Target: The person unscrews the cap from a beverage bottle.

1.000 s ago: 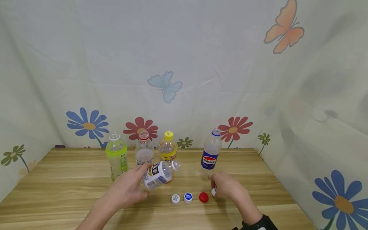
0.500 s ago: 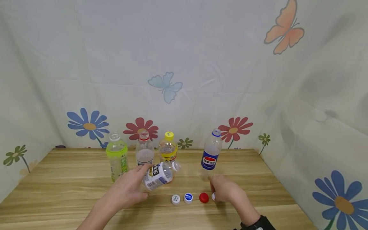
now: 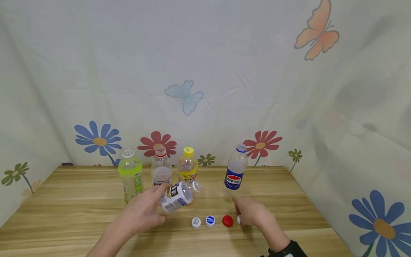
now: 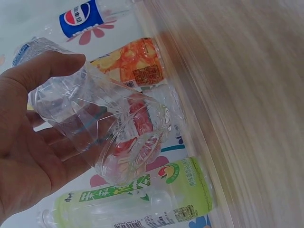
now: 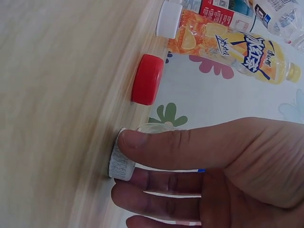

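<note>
My left hand grips a clear plastic bottle with a white label, tilted so its uncapped mouth points right. Seen in the left wrist view, the thumb and fingers curl round the bottle's body. Between thumb and fingers of my right hand is a white bottle cap, low at the tabletop. Left of that hand a red cap, a blue-and-white cap and a white cap with a green print lie in a row.
Behind stand a green-labelled bottle, a bottle with a red neck ring and a yellow-capped bottle. An uncapped Pepsi bottle stands beyond my right hand. A flowered cloth hangs round the wooden table.
My right hand has dipped slightly toward the front of the table with the white cap. The left hand and its bottle have stayed nearly still.
</note>
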Demonstrator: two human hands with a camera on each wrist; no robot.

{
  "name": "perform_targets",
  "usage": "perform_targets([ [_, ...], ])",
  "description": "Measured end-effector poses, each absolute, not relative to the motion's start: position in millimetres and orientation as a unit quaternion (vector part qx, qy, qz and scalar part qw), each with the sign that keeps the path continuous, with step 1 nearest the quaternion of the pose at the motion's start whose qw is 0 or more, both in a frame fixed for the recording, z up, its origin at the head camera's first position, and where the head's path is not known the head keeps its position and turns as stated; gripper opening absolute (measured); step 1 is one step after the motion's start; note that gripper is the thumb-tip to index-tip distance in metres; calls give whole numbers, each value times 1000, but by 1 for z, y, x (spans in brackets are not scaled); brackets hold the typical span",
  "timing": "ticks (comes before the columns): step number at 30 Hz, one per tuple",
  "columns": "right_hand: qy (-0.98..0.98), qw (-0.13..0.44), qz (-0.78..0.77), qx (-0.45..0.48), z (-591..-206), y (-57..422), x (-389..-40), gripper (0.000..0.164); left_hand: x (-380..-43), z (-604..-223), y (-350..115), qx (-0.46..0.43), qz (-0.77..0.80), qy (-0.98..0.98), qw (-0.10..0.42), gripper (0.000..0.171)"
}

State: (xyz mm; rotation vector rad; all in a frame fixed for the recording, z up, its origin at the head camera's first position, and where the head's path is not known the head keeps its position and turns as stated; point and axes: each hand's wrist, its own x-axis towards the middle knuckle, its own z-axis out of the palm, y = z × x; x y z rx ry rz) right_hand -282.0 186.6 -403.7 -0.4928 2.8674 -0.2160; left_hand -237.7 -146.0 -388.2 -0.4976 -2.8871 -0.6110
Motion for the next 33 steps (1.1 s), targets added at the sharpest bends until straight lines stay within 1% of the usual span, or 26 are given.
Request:
perform_targets([
  [7,975,118,-88,-167,-403,189,-282,33,-238,-389,-146,-168,-201,-962,80,84],
  [11,970,141,-124,-154,-399,192,-283,36,-238,-389,-146,-169,-204,-961,75,84],
  [14,967,144,-147,-149,-394,192,-283,35,-238,-388,-146,-167,-204,-962,73,85],
  [21,952,85,-201,-213,-385,186,-283,28,-238,-388,-146,-162,-202,-963,73,85],
  [27,929,68,-244,-269,-384,179,-281,24,-238,-388,-146,-165,-212,-960,74,85],
  [33,903,55,-301,-302,-382,168,-275,24,-236,-389,-145,-179,-219,-956,80,85],
])
